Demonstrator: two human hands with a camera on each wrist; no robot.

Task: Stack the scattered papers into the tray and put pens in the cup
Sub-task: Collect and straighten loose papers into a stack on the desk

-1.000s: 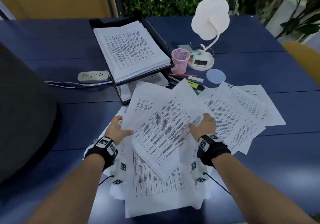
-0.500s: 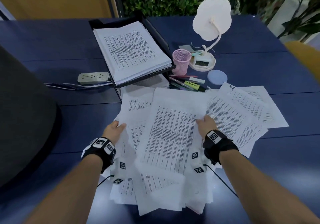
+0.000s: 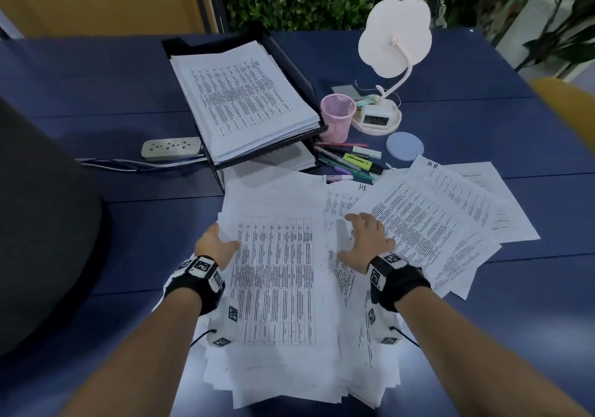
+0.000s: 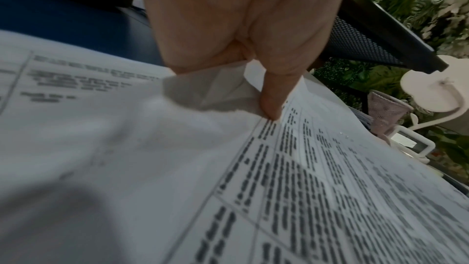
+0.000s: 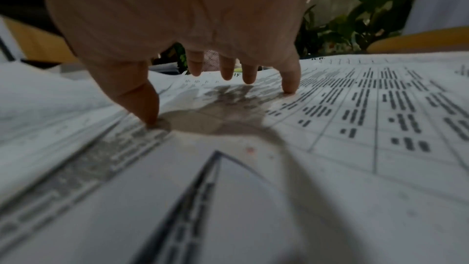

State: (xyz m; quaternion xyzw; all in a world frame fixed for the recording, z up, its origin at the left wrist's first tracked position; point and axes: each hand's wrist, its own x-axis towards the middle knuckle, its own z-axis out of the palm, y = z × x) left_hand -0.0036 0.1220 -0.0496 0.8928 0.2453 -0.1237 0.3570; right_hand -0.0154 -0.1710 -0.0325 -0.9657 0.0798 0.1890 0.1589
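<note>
While we square the loose sheets, everything reads left to right as follows.

Strip: the power strip (image 3: pixel 172 148) lies at far left, apart from our work.

Left hand: our left hand (image 3: pixel 215 245) pinches the left edge of the pile (image 3: pixel 277 275), thumb (image 4: pixel 272 95) on top and fingers curled under, so we judge the bundle can be lifted as one.

Tray: the tray (image 3: pixel 291 62) stands behind the pile, its top tier already stacked with sheets, close enough for a short carry.

Right hand: our right hand (image 3: pixel 365 242) is spread open on the paper, fingertips (image 5: pixel 289 85) pressing down and holding nothing, probably to drag the sheets (image 3: pixel 428 220) at right inward.

Cup: the pink cup (image 3: pixel 337 117) stands beside the tray; we see nothing in it.

Pens: the pens (image 3: pixel 349 162) lie on the table between cup and sheets, waiting their turn.
</note>
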